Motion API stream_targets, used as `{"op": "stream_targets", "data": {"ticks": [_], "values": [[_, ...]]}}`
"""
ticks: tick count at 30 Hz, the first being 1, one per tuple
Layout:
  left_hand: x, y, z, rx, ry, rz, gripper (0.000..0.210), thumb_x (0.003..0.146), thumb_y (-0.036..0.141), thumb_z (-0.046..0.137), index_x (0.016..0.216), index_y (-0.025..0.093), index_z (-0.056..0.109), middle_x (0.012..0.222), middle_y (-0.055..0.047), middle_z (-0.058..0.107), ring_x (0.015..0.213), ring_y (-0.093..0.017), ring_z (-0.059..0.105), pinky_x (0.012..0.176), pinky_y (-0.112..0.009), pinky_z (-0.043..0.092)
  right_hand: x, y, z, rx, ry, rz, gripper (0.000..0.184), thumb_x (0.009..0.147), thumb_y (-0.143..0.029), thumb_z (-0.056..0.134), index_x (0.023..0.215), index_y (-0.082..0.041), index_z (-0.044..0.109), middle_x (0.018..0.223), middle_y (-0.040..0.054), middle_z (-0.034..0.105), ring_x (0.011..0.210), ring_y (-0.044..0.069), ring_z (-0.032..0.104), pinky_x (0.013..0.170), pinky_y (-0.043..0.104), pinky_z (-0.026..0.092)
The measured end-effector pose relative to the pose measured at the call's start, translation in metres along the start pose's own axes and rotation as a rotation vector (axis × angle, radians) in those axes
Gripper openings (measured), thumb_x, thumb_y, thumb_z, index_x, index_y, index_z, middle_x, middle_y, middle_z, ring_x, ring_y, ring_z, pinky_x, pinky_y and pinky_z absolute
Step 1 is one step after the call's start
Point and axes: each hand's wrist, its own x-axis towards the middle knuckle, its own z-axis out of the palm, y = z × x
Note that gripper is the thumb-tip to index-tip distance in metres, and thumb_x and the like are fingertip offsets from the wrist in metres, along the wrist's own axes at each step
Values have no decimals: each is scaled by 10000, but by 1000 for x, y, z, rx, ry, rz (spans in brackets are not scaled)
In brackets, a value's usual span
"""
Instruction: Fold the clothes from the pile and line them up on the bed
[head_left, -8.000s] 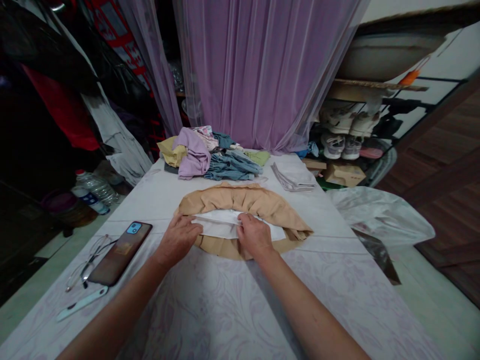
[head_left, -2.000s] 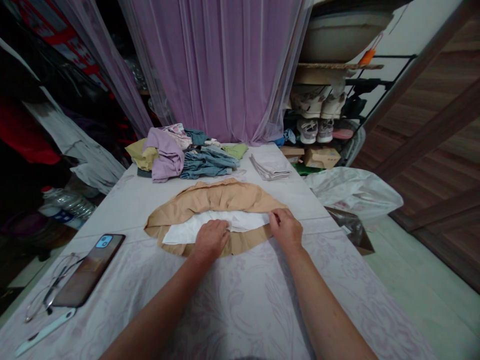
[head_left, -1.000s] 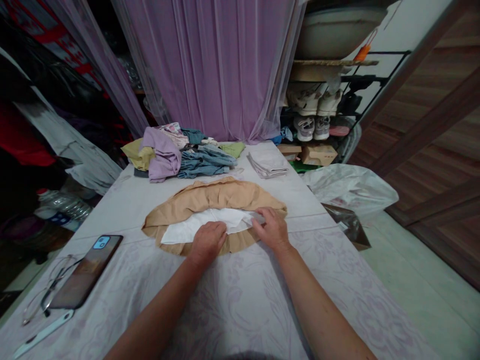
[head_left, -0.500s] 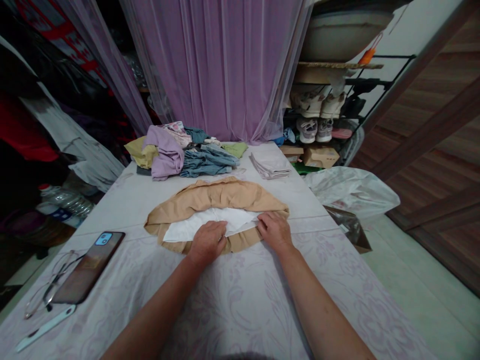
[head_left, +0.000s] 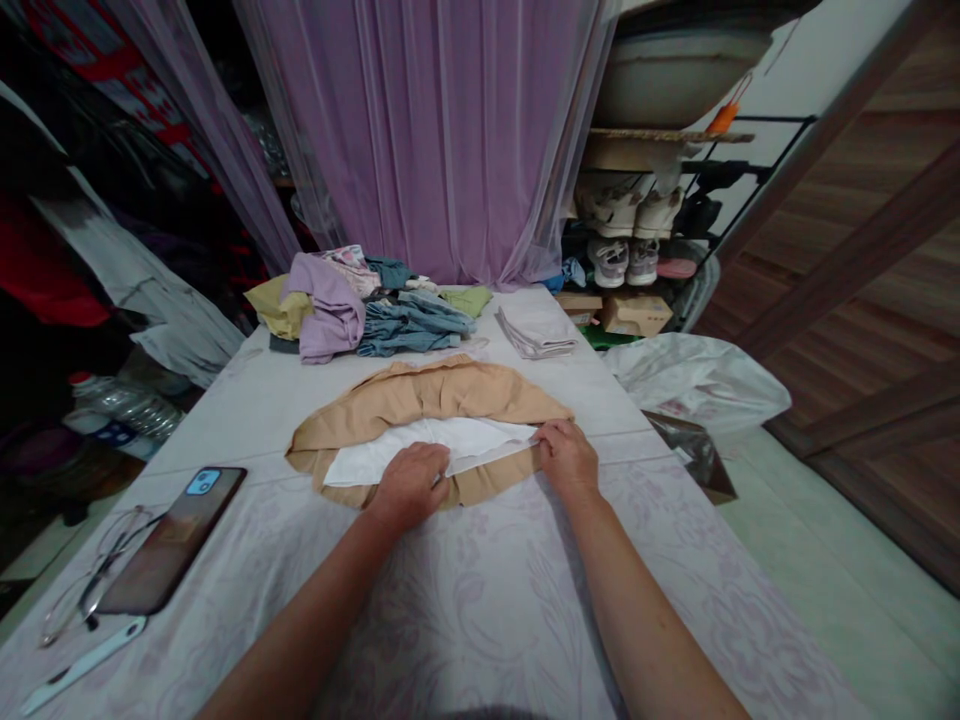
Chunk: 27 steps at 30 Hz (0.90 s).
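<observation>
A tan garment (head_left: 450, 388), gathered and spread in an oval, lies on the cloth-covered table before me. White cloth (head_left: 397, 440), apparently its lining, shows in the opening across its middle. My left hand (head_left: 411, 482) rests at the near edge of this white cloth, its fingers curled together on the fabric. Farther right, my right hand (head_left: 568, 455) pinches the right end of the white cloth's edge, close to the tan garment's right tip. Between the two hands the white edge runs fairly straight. The fingertips' undersides are hidden.
Behind the garment sit a pile of clothes (head_left: 416, 322) and a folded pale cloth (head_left: 535, 332). Left of my arm lie a phone (head_left: 172, 545), eyeglasses (head_left: 94, 575) and a light-coloured tool (head_left: 82, 665). A plastic bag (head_left: 697, 380) stands beyond the table's right edge.
My right hand has slid to the right along the white cloth's edge, and more of that edge shows between the hands. My left hand has stayed nearly in place.
</observation>
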Motion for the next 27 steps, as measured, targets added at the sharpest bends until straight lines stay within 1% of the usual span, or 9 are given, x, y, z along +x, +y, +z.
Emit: {"op": "stream_targets", "data": {"ticks": [3,6,9,15,18,21,23,25,27], "values": [[0,0,1,8,2,-7,166,794,173,560,947,193,622,1099,-89,678,1060,-251,578,926,-383,440,0,1,-5,-8,1,16,231,752,-97,516,840,-229,684,893,37,663,859,194,570,757,283,444],[1,2,2,9,31,-31,258,831,230,565,1080,187,617,1079,-89,677,1035,-253,580,903,-386,441,1,-5,-6,2,-45,-34,295,732,-120,544,982,-218,667,966,46,663,915,204,567,804,291,442],[2,3,4,8,70,-9,282,868,261,547,1139,221,618,1115,-79,665,1045,-249,570,907,-393,428,1,-8,-3,16,-99,-77,282,739,-128,561,981,-217,677,976,49,668,943,209,562,835,302,434],[-1,2,5,-8,108,-25,126,826,188,553,914,220,639,1004,-59,662,972,-227,564,857,-365,417,1,-4,-6,94,-136,-145,273,743,-39,525,749,-242,708,879,24,672,891,192,564,824,311,429],[-2,4,-1,-27,102,-51,30,792,219,609,764,214,617,1020,-56,663,977,-227,571,854,-361,410,1,-3,-8,91,-189,-170,273,723,-29,536,722,-239,711,872,25,679,885,192,559,830,319,420],[1,12,-7,-16,82,-92,161,804,312,641,690,208,596,941,-56,668,931,-233,581,830,-366,408,1,-4,-6,71,-209,-151,246,722,-53,550,744,-233,716,876,33,692,895,200,561,842,329,413],[4,18,-9,6,102,-123,152,825,357,633,801,208,628,908,-61,663,924,-242,580,827,-372,408,0,-5,-5,60,-206,-146,236,721,-64,551,756,-229,716,880,36,699,905,206,565,847,331,411],[10,25,-8,32,120,-122,202,846,356,617,981,207,638,978,-72,667,972,-253,574,848,-380,404,0,-5,-4,55,-197,-147,234,718,-63,548,758,-223,713,879,36,703,906,207,569,847,328,410],[16,29,-5,61,98,-96,229,876,322,581,1073,216,627,1054,-76,666,1013,-258,568,859,-385,399,-1,-5,-4,51,-188,-148,235,717,-57,542,752,-220,708,864,36,702,897,204,572,836,322,409]]}}
